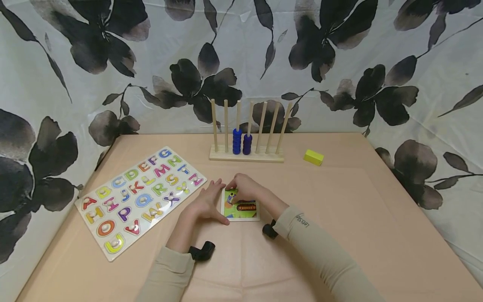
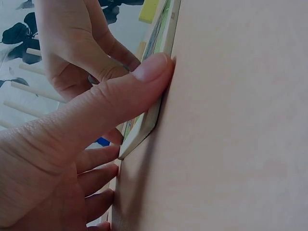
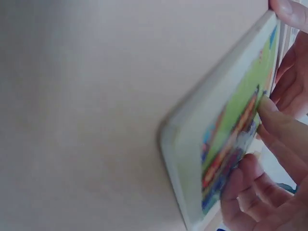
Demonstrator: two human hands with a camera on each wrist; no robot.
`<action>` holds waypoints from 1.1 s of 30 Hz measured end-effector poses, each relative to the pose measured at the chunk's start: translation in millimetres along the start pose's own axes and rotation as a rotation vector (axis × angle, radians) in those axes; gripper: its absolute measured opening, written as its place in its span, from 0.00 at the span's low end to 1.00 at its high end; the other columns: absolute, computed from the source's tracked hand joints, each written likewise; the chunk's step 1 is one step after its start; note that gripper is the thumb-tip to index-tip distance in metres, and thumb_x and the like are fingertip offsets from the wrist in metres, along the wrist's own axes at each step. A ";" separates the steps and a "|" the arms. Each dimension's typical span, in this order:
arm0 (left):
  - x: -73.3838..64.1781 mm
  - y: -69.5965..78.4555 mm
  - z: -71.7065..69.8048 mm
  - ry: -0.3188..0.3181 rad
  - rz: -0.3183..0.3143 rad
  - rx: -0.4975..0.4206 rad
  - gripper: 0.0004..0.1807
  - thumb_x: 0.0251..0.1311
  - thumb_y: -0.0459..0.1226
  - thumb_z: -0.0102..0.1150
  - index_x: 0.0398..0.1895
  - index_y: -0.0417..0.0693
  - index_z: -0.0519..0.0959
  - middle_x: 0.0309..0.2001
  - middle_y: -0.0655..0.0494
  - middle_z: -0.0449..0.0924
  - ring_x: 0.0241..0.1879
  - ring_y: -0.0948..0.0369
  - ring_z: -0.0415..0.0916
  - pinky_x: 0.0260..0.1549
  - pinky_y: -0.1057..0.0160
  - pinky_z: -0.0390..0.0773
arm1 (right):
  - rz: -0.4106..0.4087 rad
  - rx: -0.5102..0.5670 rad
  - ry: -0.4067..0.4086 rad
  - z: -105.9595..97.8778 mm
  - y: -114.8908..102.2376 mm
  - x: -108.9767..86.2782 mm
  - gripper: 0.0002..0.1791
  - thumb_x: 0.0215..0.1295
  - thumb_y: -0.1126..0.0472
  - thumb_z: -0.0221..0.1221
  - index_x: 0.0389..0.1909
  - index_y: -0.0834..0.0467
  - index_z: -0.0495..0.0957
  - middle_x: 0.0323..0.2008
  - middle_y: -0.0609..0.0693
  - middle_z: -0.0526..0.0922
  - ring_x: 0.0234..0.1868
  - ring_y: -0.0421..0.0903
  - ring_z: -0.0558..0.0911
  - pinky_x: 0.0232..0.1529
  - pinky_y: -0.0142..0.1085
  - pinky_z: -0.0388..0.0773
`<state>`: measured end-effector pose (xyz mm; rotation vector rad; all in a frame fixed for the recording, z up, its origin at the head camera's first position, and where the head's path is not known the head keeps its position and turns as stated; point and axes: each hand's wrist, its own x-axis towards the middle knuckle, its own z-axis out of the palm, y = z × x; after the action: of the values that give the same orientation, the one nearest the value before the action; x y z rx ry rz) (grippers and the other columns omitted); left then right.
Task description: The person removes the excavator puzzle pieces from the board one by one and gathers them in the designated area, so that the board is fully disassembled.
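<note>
Green picture board (image 1: 240, 212) against 2 hands (image 1: 206, 203) (image 1: 246, 188)

Between the black wrist cameras (image 1: 202, 251), the tabletop (image 1: 241, 256) admits passage to the near edge of the picture board (image 1: 245, 214); the left hand (image 1: 207, 203) obstructs its left side, the right hand (image 1: 249, 188) its far part. The letter board (image 1: 136, 213) flanks the left; the bead stand (image 1: 247, 159) and yellow block (image 1: 313, 157) stand beyond.
</note>
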<state>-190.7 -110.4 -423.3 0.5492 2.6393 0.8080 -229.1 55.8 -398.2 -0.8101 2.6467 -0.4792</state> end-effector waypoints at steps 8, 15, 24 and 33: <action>-1.1 0.5 -0.9 -0.002 -0.005 -0.014 0.62 0.27 0.48 0.78 0.68 0.40 0.54 0.71 0.43 0.42 0.69 0.46 0.34 0.64 0.43 0.35 | 0.011 -0.117 -0.061 -2.3 -0.1 1.1 0.28 0.49 0.61 0.67 0.55 0.49 0.75 0.43 0.52 0.75 0.38 0.44 0.72 0.45 0.36 0.73; -1.3 0.3 -0.9 -0.005 -0.005 -0.012 0.63 0.27 0.49 0.78 0.69 0.40 0.52 0.71 0.43 0.42 0.69 0.46 0.34 0.64 0.43 0.35 | -0.014 -0.069 -0.091 -2.5 4.6 6.9 0.24 0.53 0.67 0.62 0.53 0.52 0.76 0.36 0.51 0.74 0.35 0.44 0.70 0.40 0.34 0.71; 0.0 0.6 -1.3 0.004 0.017 -0.001 0.63 0.27 0.49 0.78 0.68 0.39 0.51 0.70 0.42 0.43 0.69 0.45 0.36 0.64 0.42 0.37 | -0.001 -0.025 -0.110 -4.8 5.7 13.0 0.19 0.51 0.72 0.59 0.44 0.52 0.75 0.35 0.52 0.72 0.35 0.46 0.71 0.38 0.35 0.71; -0.2 -0.5 -0.4 0.006 0.017 0.007 0.63 0.27 0.49 0.78 0.68 0.40 0.52 0.70 0.41 0.43 0.69 0.45 0.35 0.64 0.42 0.38 | -0.016 0.010 -0.103 -7.0 11.2 6.4 0.24 0.48 0.67 0.65 0.49 0.50 0.78 0.45 0.55 0.72 0.42 0.46 0.72 0.42 0.36 0.74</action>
<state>-190.9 -111.0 -423.2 0.5729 2.6476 0.8066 -242.2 62.3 -397.9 -0.8310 2.5437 -0.4426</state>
